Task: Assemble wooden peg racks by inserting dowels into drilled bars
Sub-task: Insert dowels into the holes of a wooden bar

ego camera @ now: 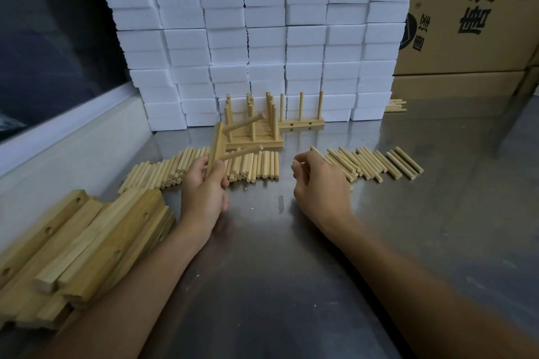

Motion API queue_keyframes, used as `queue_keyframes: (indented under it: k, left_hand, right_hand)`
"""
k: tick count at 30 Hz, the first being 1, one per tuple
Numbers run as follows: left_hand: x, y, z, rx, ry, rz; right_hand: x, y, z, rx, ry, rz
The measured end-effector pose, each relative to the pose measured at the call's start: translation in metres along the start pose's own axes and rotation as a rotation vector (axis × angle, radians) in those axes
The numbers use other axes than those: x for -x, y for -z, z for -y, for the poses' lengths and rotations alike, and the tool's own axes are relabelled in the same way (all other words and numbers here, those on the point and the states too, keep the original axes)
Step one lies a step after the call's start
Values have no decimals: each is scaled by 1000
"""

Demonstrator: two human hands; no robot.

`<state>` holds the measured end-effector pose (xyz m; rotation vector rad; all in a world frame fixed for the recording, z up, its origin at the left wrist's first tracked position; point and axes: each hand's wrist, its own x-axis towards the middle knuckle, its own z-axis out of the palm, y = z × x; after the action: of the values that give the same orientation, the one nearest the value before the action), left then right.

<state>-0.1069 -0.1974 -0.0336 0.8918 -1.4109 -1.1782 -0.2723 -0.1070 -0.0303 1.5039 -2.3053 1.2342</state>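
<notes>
- The bar [215, 148] stands nearly upright in the left hand [204, 192], raised above the table [262, 271], just in front of the left dowel heap.
- Two pegs [243, 123] already sit in the bar and stick out to the right, one near its top, one lower down.
- The left hand grips the bar's lower end, fingers and thumb curled round it.
- The right hand [320, 183] hovers low over the near end of the right dowel row, fingers curled, tips bunched together; whether they pinch a dowel cannot be told.
- The left dowels [204, 167] lie in a loose heap side by side on the table, behind the left hand.
- The right dowels [376, 165] lie in a slanted row, running from the right hand out toward the right.
- Finished racks [256, 128] stand behind the dowels with pegs pointing up; several are packed together, and one more [302, 122] stands just behind them, against the foam.
- A pile of blank bars [87, 245] with drilled holes lies at the near left, beside the left forearm.
- White foam blocks [262, 38] are stacked in a wall at the back of the table.
- Cardboard boxes [466, 23] with black print stand at the right of the foam.
- A few more dowels [396, 105] lie at the foot of the boxes.
</notes>
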Motion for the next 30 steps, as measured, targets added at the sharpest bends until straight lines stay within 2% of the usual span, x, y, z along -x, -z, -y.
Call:
queue_keyframes:
  k: [7, 11, 17, 22, 27, 30]
  left_hand:
    - [4, -5, -6, 102, 81, 20]
    - [7, -7, -5, 138, 120, 41]
    - [9, -15, -8, 177, 147, 88]
    - [9, -50, -10, 299, 251, 135]
    - [3, -56, -8, 346, 286, 101]
    - [3, -52, -7, 385, 312, 80]
  right_hand:
    - [0, -4, -3, 79, 143, -287]
    - [-2, -3, 4, 2, 184, -361]
    - [0, -4, 2, -248, 170, -214]
    - [-2, -6, -6, -268, 109, -162]
    - [-9, -6, -14, -248, -27, -50]
    - [-11, -7, -12, -354, -76, -46]
